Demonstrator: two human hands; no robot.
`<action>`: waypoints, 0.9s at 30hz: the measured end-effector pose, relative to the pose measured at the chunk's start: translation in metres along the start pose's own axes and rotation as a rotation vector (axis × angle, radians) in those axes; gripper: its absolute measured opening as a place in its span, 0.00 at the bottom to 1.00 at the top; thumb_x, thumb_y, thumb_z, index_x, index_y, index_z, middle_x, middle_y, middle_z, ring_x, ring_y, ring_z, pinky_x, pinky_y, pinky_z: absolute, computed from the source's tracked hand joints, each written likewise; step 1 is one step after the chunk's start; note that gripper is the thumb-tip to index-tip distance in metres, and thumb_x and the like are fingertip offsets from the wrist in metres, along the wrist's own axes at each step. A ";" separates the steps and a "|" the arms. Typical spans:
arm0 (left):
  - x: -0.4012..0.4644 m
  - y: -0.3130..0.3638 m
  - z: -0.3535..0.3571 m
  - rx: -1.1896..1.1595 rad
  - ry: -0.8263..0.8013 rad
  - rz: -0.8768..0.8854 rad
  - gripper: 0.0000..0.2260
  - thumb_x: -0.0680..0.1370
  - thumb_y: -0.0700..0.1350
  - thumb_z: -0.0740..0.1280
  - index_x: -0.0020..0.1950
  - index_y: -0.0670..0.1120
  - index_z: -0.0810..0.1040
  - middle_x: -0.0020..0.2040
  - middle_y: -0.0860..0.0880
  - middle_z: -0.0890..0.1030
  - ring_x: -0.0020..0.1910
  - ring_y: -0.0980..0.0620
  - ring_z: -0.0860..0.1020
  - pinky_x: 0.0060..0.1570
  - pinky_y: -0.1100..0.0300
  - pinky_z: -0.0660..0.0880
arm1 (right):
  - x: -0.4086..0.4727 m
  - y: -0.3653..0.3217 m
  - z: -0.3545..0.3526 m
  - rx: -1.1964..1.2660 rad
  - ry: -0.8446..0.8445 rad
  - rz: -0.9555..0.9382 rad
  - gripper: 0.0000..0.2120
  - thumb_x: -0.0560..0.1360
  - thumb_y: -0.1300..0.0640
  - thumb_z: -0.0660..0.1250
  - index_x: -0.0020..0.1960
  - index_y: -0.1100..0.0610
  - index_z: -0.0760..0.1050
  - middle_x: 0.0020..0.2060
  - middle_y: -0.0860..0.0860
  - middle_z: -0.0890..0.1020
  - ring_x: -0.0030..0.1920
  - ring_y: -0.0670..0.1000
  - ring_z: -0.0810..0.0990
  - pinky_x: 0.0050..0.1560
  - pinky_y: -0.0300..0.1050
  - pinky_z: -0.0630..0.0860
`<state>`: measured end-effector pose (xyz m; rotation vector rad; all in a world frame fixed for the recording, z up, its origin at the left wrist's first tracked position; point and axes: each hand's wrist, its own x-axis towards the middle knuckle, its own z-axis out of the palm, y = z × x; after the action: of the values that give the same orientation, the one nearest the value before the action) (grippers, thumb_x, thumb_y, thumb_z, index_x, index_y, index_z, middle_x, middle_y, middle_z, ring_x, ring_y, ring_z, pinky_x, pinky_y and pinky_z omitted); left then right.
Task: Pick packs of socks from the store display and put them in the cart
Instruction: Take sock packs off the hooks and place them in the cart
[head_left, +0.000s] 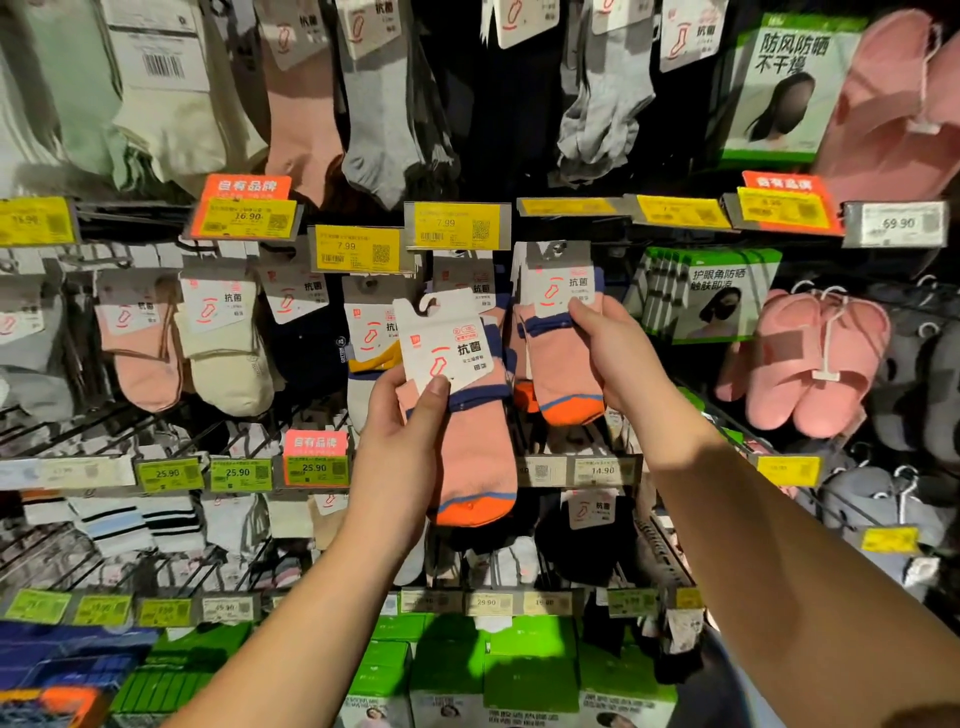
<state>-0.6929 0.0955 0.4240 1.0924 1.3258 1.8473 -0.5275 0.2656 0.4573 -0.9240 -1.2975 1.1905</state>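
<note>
The left hand (400, 441) grips a pack of pink socks (467, 410) with navy bands and an orange toe, thumb pressed on the lower edge of its white card label and fingers curled behind — the pack is off its hook, tilted, held in front of the display just below the yellow 7.99 price tag (457, 224). The right hand (613, 353) holds a second pink sock pack (561, 343) of the same kind, below and to the right of that tag; its fingers wrap the right edge with the thumb across the front under the label. The top of this pack's card reaches up near the tag's level, and whether it is on its hook I cannot tell. The two packs sit just beside each other, the left one lower and partly overlapping the other's left edge.

Left of the 7.99 price tag hang a white sock pack with a yellow band (366, 353), then cream socks (231, 358) and plain pink socks (143, 353). Well to the right of the tag are green-boxed face masks (722, 296) and pink slippers (815, 364). Far below the tag, green boxes (452, 670) fill the bottom row. The cart is not in view.
</note>
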 end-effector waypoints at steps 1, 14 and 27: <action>0.000 0.000 0.000 -0.005 -0.004 -0.001 0.07 0.82 0.50 0.66 0.59 0.58 0.74 0.58 0.51 0.85 0.57 0.51 0.83 0.63 0.46 0.77 | 0.004 0.002 0.001 -0.010 0.001 0.019 0.10 0.81 0.52 0.65 0.62 0.51 0.75 0.55 0.52 0.84 0.51 0.53 0.85 0.60 0.60 0.79; 0.003 -0.001 0.003 -0.063 0.009 0.005 0.07 0.82 0.47 0.66 0.59 0.56 0.75 0.57 0.50 0.85 0.57 0.51 0.83 0.61 0.49 0.78 | 0.035 0.009 0.006 -0.539 0.139 0.180 0.47 0.76 0.32 0.63 0.78 0.66 0.55 0.73 0.61 0.69 0.70 0.61 0.72 0.61 0.49 0.70; 0.003 -0.009 0.002 -0.092 -0.012 -0.020 0.08 0.82 0.47 0.66 0.61 0.56 0.75 0.55 0.52 0.86 0.55 0.54 0.84 0.56 0.55 0.78 | -0.026 0.030 -0.008 -0.401 0.268 -0.051 0.24 0.79 0.37 0.63 0.62 0.56 0.72 0.57 0.53 0.76 0.60 0.54 0.76 0.55 0.46 0.73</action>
<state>-0.6923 0.1020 0.4166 1.0375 1.2276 1.8652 -0.5208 0.2474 0.4219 -1.2828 -1.3522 0.7450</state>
